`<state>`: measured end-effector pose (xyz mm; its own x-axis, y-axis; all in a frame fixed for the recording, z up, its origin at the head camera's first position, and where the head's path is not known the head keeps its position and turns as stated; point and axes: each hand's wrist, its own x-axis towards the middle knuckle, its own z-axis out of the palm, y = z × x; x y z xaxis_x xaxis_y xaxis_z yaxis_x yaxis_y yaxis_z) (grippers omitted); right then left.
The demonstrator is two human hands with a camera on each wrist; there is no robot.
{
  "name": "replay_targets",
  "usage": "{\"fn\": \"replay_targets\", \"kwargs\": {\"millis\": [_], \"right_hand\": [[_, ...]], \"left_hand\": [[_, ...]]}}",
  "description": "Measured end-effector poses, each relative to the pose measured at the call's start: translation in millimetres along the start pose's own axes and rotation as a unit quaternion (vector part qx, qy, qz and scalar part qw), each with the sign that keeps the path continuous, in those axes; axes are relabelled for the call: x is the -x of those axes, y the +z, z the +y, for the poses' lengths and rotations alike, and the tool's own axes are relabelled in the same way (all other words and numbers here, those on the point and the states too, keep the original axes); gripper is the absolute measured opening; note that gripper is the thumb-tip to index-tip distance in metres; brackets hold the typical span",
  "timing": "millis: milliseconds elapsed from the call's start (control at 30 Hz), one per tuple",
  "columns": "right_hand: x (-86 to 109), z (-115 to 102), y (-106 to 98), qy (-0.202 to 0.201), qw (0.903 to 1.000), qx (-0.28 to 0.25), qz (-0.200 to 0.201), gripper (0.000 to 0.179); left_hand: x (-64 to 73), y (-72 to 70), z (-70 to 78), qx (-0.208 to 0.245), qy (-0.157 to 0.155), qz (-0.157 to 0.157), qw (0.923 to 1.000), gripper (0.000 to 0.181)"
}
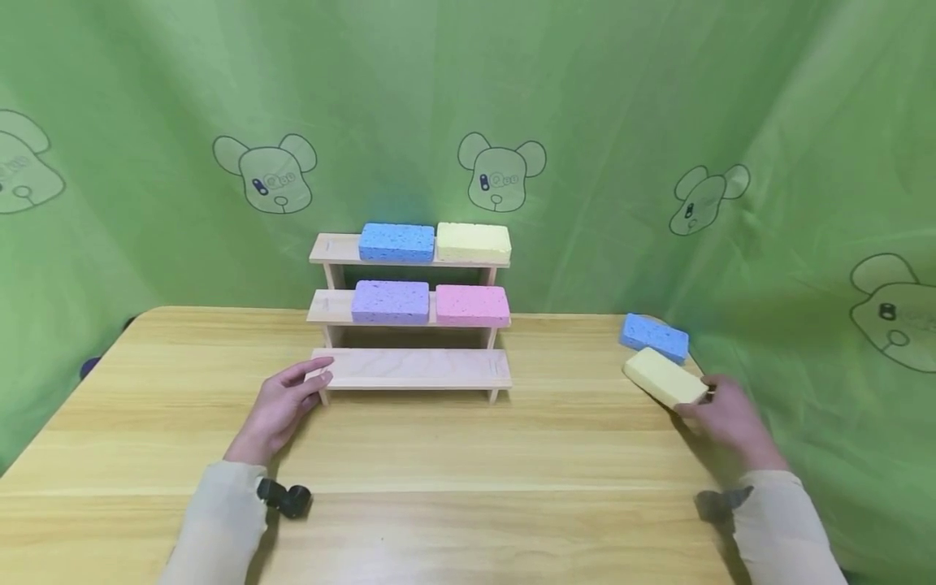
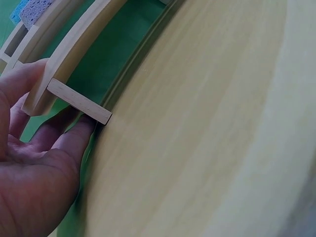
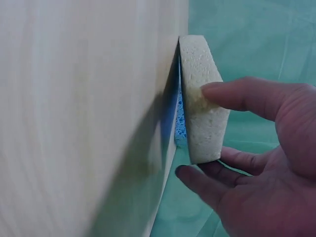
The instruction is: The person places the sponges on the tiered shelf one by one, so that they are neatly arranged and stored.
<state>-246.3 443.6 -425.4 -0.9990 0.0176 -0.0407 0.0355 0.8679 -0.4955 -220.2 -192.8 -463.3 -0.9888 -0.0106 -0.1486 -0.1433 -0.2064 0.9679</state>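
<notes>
Between thumb and fingers, my right hand point(image 1: 731, 416) pinches a pale yellow sponge point(image 1: 664, 377) by its near right end. The right wrist view shows that sponge point(image 3: 205, 123) tilted up from the tabletop, the thumb on its side face. Just behind it a blue sponge point(image 1: 655, 338) lies at the table's right edge. My left hand point(image 1: 280, 406) holds the left end of the bottom step of a three-step wooden display rack point(image 1: 409, 368). Seen from the left wrist, some fingers point(image 2: 74, 133) reach under the step beside its short leg.
On the rack's top step sit a blue sponge point(image 1: 396, 243) and a yellow sponge point(image 1: 473, 243). The middle step carries a purple sponge point(image 1: 391, 302) and a pink sponge point(image 1: 472, 306). A green curtain point(image 1: 585, 97) with bear-head prints hangs behind and right of the wooden table point(image 1: 468, 471).
</notes>
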Motion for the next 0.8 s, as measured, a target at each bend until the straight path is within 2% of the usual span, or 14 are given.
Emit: {"fn": "replay_targets", "kwargs": {"millis": [233, 433, 800], "right_hand": [[0.4, -6.6, 0.2, -0.017, 0.9995, -0.016, 0.022, 0.088], [3.4, -15.0, -0.3, -0.043, 0.9956, -0.069, 0.047, 0.086], [6.9, -26.3, 3.2, -0.090, 0.9814, -0.169, 0.020, 0.082]], "left_hand": [[-1.5, -0.9, -0.7, -0.001, 0.002, 0.001, 1.0000, 0.047], [-2.9, 2.2, 0.7, -0.001, 0.007, 0.003, 1.0000, 0.046], [0.2, 1.3, 0.3, 0.007, -0.003, 0.004, 1.0000, 0.046]]}}
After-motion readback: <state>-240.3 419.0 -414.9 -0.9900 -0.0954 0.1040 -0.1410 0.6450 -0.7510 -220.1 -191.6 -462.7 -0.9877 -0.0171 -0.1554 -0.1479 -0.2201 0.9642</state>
